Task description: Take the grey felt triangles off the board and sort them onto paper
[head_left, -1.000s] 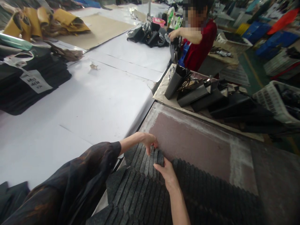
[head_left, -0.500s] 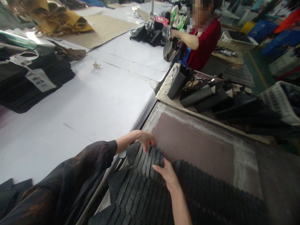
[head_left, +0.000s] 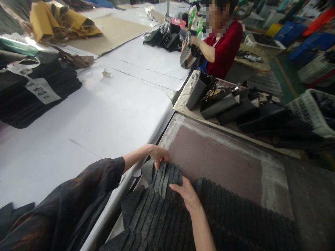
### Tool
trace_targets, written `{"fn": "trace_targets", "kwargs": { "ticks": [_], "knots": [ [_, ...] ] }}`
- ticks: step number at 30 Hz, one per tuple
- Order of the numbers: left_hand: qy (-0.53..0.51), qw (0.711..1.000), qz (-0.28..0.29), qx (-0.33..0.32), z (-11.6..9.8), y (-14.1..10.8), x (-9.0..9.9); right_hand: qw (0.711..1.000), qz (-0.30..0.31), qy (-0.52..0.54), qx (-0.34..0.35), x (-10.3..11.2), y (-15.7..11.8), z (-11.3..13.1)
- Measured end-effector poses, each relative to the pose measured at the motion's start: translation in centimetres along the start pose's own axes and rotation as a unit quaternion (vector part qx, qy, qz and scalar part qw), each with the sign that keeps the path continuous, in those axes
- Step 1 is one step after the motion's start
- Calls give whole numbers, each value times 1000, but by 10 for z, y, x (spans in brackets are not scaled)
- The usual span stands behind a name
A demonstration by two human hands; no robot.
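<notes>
Overlapping rows of dark grey, speckled, felt-like pieces (head_left: 157,212) lie in front of me, fanned like shingles. My left hand (head_left: 159,155) reaches in over the far row, its fingers bent and pinching the top edges of a few pieces. At the right end of that short far row (head_left: 170,176), my right hand (head_left: 188,196) grips the stack, with the thumb on the near side and the fingers behind, partly hidden. Another long row of the same dark pieces (head_left: 235,205) runs off to the right.
A brown board (head_left: 214,153) lies beyond the rows. The white-covered table (head_left: 104,111) on the left bears a tagged dark stack (head_left: 39,87) and yellow material (head_left: 57,24). Dark bags (head_left: 222,104) line a side table. A co-worker in a red top (head_left: 229,48) handles a bag (head_left: 188,55).
My left hand has shifted slightly left along the far row, and the pieces beneath its fingers have spread a little. My right hand keeps its place at the row's end.
</notes>
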State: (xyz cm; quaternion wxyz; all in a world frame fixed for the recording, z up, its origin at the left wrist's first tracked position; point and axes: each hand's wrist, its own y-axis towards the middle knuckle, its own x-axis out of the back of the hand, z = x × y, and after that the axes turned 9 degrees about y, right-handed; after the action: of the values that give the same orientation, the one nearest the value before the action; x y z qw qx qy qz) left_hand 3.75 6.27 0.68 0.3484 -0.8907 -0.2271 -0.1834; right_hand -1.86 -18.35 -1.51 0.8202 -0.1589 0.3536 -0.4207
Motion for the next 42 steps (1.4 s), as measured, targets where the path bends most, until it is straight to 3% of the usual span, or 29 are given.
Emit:
{"fn": "trace_targets", "kwargs": {
  "ticks": [7, 12, 17, 22, 26, 31, 37, 42],
  "knots": [
    [41, 996, -77, 23, 2, -2, -11, 999, 26, -8, -22, 0, -1, 6],
    [98, 985, -139, 28, 0, -7, -19, 999, -16, -30, -29, 0, 9, 3],
    [135, 969, -208, 4, 3, -15, -27, 998, -25, -57, -30, -4, 15, 0],
    [121, 954, -269, -46, 7, -19, -34, 994, -37, -73, -75, -8, 8, 8],
    [90, 950, -288, -81, 15, -19, -33, 989, -44, -94, -107, -9, 10, 16],
    [57, 946, -302, -108, 19, -23, -35, 982, -103, -124, -102, -5, 10, 17],
    [-47, 943, -299, -136, 20, -53, -49, 980, -10, -135, -145, -22, 14, 29],
    [-227, 902, -346, -126, 27, -93, -75, 969, 65, -203, -126, -54, 31, 50]
  ]
}}
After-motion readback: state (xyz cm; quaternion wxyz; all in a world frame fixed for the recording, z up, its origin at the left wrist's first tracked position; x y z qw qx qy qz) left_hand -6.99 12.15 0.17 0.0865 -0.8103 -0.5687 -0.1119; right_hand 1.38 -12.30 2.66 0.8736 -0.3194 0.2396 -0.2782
